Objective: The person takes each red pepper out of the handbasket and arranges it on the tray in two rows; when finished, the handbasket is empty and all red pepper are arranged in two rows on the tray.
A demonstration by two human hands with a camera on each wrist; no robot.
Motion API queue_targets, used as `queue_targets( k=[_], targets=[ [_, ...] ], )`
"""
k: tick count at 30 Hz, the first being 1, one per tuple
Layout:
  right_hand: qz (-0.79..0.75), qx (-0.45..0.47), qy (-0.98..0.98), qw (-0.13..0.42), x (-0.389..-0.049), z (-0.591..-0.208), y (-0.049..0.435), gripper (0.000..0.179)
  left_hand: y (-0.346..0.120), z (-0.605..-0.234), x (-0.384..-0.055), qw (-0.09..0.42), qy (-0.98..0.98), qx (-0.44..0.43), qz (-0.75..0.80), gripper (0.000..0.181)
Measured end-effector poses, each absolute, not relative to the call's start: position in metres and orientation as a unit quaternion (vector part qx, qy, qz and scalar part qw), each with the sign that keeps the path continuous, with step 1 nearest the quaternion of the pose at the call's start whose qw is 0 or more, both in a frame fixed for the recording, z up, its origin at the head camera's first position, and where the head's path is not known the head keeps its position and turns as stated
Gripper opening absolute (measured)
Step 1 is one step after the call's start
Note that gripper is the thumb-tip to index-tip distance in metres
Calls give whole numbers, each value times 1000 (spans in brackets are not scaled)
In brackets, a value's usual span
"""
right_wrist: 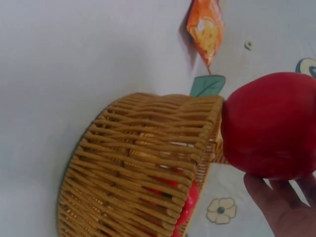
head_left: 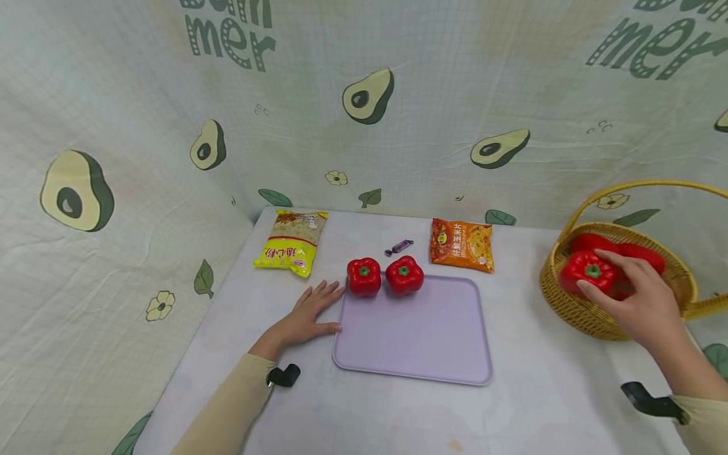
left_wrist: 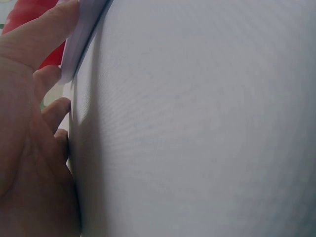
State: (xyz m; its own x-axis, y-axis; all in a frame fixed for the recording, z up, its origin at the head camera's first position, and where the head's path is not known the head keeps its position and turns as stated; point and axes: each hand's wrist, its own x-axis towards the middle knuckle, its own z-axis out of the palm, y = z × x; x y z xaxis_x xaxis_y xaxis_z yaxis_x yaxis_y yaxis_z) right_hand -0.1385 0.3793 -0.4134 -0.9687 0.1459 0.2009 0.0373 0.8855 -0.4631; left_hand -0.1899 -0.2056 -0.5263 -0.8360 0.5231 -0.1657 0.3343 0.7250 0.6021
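My right hand (head_left: 648, 300) grips a red bell pepper (head_left: 581, 270) over the wicker basket (head_left: 560, 309). In the right wrist view this pepper (right_wrist: 271, 126) is at the basket's rim, with fingertips against it. More red items (head_left: 643, 253) lie inside the basket, partly hidden by the pepper and hand. My left hand (head_left: 307, 316) lies with fingers spread on the table, thumb and fingertips at the left edge of the lilac tray (head_left: 421, 335). Two red bell peppers, a left one (head_left: 364, 277) and a right one (head_left: 404, 275), sit side by side at the tray's far left.
Behind the tray lie a yellow food packet (head_left: 292, 243), a small purple wrapped candy (head_left: 399, 247) and an orange snack packet (head_left: 462, 245). The basket's tall handle (head_left: 654, 183) arches above it. An avocado-print cloth (head_left: 432, 158) hangs behind the table.
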Motion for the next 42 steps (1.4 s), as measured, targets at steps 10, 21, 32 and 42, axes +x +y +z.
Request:
queue_targets(
  k=[10, 21, 32, 42],
  targets=[
    [268, -3, -957, 113, -138, -413, 370, 72, -206, -527, -189, 159, 913, 241, 290, 88],
    [283, 14, -954, 94, -138, -421, 353, 74, -207, -526, -188, 159, 913, 240, 288, 87],
    [286, 26, -953, 91, -142, -434, 334, 76, -206, -526, -188, 159, 913, 238, 292, 87],
    [289, 53, -952, 87, -146, -444, 318, 72, -206, -528, -190, 156, 914, 239, 287, 88]
  ],
)
